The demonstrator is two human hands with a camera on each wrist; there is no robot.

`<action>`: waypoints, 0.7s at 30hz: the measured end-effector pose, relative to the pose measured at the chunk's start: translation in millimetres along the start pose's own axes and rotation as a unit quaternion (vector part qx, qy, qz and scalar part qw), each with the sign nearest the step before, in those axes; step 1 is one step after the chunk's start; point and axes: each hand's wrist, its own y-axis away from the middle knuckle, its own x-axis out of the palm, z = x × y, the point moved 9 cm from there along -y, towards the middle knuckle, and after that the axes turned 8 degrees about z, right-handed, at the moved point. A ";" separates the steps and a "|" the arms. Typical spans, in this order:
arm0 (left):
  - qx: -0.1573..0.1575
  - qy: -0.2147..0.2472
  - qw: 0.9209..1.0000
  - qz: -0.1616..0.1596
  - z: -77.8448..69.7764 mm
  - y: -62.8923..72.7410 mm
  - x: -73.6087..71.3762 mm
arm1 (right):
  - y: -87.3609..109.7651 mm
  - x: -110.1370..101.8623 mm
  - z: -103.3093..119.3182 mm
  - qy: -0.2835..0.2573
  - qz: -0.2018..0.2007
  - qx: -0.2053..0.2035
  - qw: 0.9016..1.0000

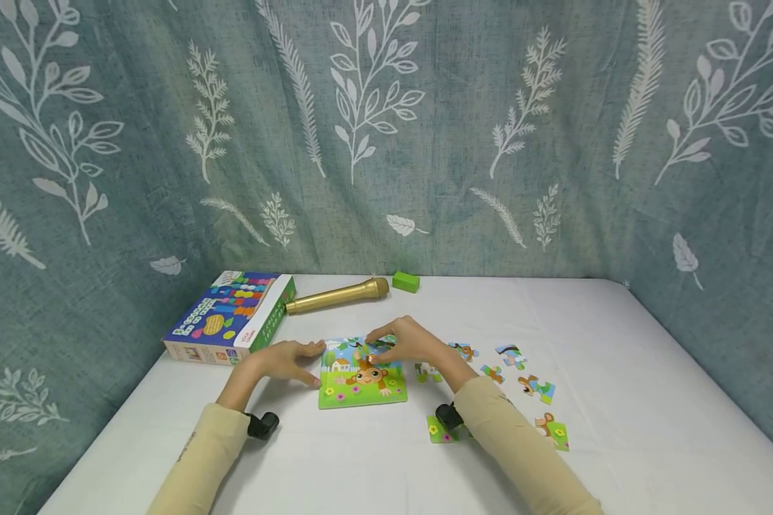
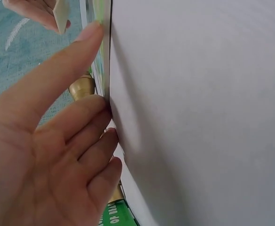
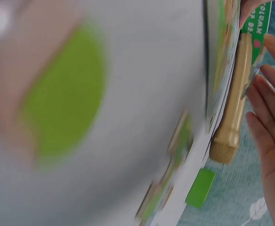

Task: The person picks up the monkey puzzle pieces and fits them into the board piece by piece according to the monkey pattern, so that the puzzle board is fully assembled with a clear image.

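Note:
A puzzle board (image 1: 363,400) with a smiling monkey, a house and flowers lies flat on the white table. At its left edge rests my left hand (image 1: 288,361), thumb and fingers spread apart along the side; the left wrist view shows the thumb (image 2: 64,63) against the edge. My right hand (image 1: 412,342) is over the board's upper right part. Between its thumb and fingers it pinches a thin puzzle piece (image 2: 60,16), which also appears edge-on in the right wrist view. The fingers mostly hide this piece's picture.
Several loose puzzle pieces (image 1: 537,388) lie scattered to the right, some partly under the right forearm. Behind the board are a gold toy microphone (image 1: 338,296) and a green block (image 1: 406,282). A blue game box (image 1: 232,315) stands at the back left, before a patterned curtain (image 1: 457,143).

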 end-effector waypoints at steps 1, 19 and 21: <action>-0.001 0.000 1.000 -0.001 0.3 0.3 0.7 | -2.3 2.7 1.8 0.003 0.005 -0.001 1.000; -0.007 0.000 1.000 -0.005 2.1 -0.8 1.5 | -36.2 30.3 22.6 0.060 0.061 0.029 0.996; -0.007 0.001 1.000 -0.005 2.4 -1.6 1.8 | -38.3 33.3 21.8 0.055 0.064 0.028 0.996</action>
